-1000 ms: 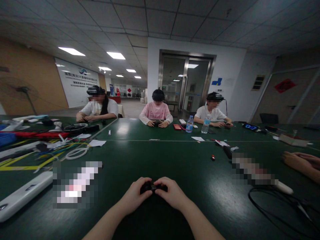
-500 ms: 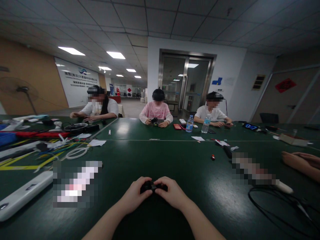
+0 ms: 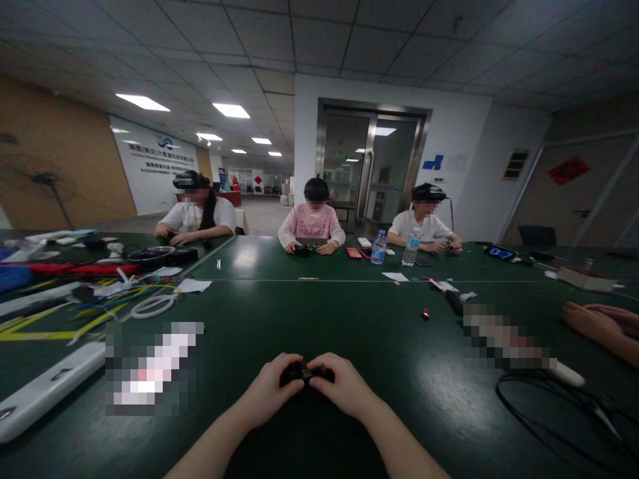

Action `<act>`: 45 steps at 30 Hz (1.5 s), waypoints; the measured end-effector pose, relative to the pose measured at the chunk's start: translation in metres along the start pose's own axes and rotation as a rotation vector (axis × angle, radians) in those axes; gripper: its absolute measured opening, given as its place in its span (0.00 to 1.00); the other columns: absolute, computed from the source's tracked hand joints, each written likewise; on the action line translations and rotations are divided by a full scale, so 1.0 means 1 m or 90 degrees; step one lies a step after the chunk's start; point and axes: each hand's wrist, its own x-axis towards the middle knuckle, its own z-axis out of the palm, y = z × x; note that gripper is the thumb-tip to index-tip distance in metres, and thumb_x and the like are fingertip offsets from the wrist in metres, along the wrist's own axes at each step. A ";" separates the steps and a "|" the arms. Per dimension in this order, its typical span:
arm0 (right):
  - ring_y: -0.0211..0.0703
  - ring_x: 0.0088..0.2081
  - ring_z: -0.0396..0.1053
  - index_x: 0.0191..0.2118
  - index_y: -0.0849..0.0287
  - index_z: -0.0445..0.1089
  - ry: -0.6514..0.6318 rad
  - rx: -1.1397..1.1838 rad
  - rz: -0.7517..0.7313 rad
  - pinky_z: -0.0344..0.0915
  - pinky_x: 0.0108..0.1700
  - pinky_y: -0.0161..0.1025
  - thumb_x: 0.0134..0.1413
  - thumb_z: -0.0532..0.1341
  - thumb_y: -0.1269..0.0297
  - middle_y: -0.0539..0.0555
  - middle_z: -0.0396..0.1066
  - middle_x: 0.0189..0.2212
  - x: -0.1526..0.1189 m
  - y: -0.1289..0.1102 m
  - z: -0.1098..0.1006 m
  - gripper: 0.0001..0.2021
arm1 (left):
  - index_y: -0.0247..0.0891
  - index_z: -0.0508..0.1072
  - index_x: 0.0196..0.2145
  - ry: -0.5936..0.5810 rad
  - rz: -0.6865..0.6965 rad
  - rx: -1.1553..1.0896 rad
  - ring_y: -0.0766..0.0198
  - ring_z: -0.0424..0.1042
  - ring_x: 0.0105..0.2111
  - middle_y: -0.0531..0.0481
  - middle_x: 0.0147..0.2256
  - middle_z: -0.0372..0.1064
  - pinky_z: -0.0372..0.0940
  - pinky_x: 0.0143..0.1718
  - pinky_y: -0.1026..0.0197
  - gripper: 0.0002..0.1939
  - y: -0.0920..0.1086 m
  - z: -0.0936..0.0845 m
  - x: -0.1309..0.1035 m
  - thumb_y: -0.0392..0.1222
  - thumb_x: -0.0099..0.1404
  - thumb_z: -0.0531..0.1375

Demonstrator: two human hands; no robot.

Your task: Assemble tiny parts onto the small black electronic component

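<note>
My left hand (image 3: 269, 391) and my right hand (image 3: 345, 387) are both closed, fingers and thumbs wrapped round the two ends of a small black object (image 3: 306, 374). Its middle shows between the thumbs, and my fingers hide much of the rest. It is too dark to make out its kind. Both forearms come in from the bottom of the head view, over the dark green table (image 3: 309, 439).
Left are a white bar-shaped device (image 3: 50, 392), a blurred-out item (image 3: 157, 366) and tangled cables (image 3: 154, 305). Right are a black cable (image 3: 529, 412) and a co-worker's hands (image 3: 599, 322). Water bottles (image 3: 411, 247) stand farther back. Three people (image 3: 315, 223) sit opposite.
My hands and the black object stay in place. Across the table, the middle person's hands have lowered a dark item to the table. The left person's hands have shifted slightly.
</note>
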 end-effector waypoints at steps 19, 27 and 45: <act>0.42 0.44 0.66 0.42 0.50 0.69 0.006 0.005 0.009 0.62 0.46 0.40 0.50 0.59 0.66 0.48 0.67 0.42 -0.001 -0.001 0.000 0.12 | 0.40 0.65 0.49 0.008 0.014 0.000 0.57 0.65 0.46 0.47 0.46 0.66 0.60 0.48 0.57 0.20 -0.006 0.002 0.001 0.43 0.58 0.58; 0.42 0.44 0.66 0.43 0.50 0.69 0.003 0.003 0.005 0.62 0.44 0.39 0.50 0.59 0.65 0.48 0.67 0.43 0.000 0.000 0.001 0.12 | 0.41 0.65 0.49 -0.004 -0.003 -0.006 0.57 0.66 0.46 0.47 0.46 0.66 0.60 0.49 0.56 0.20 0.000 -0.001 0.000 0.43 0.58 0.58; 0.43 0.45 0.65 0.42 0.52 0.70 -0.007 -0.021 0.015 0.61 0.47 0.39 0.48 0.61 0.65 0.49 0.67 0.43 0.001 -0.003 0.001 0.12 | 0.43 0.67 0.48 -0.008 0.007 0.130 0.54 0.62 0.49 0.47 0.48 0.65 0.56 0.50 0.53 0.21 -0.010 -0.003 0.004 0.44 0.56 0.59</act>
